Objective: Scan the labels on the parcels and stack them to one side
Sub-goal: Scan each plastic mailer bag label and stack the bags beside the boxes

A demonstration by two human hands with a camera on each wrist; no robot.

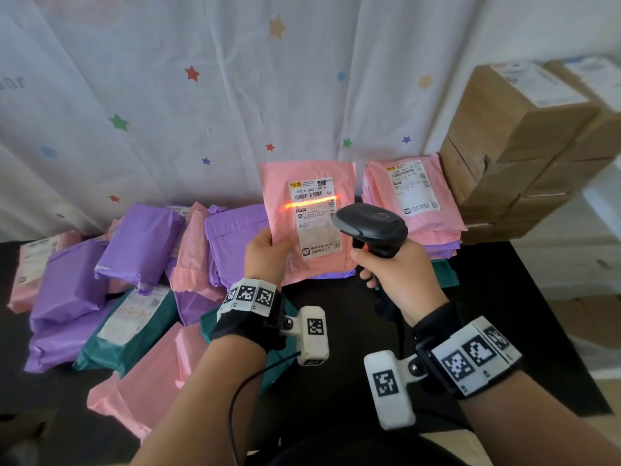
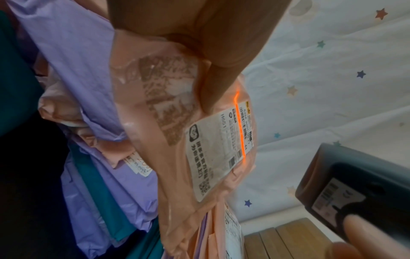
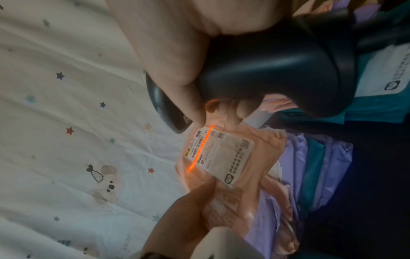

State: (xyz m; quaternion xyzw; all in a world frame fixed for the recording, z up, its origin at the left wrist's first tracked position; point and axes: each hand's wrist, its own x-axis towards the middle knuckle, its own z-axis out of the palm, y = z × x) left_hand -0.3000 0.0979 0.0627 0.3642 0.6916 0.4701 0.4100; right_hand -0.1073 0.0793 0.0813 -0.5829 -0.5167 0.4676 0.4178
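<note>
Head view: my left hand (image 1: 265, 252) pinches one pink mailer (image 1: 307, 223) upright by its lower left edge, thumb on the front.
Right hand: my right hand (image 1: 400, 274) has its fingers wrapped round one black barcode scanner (image 1: 373, 227), just beside the mailer.
Beam: one orange scan line (image 1: 312, 201) crosses the shipping label (image 1: 316, 216) just under the barcode.
Scanned stack: one pile of mailers, pink on top (image 1: 415, 200), right of the held mailer, against the cardboard boxes (image 1: 517, 146).
Unscanned heap: purple, pink and teal mailers (image 1: 134, 274) on the left; overlapping, so I cannot count them.
Hard to read: the label's small print is blurred.
</note>
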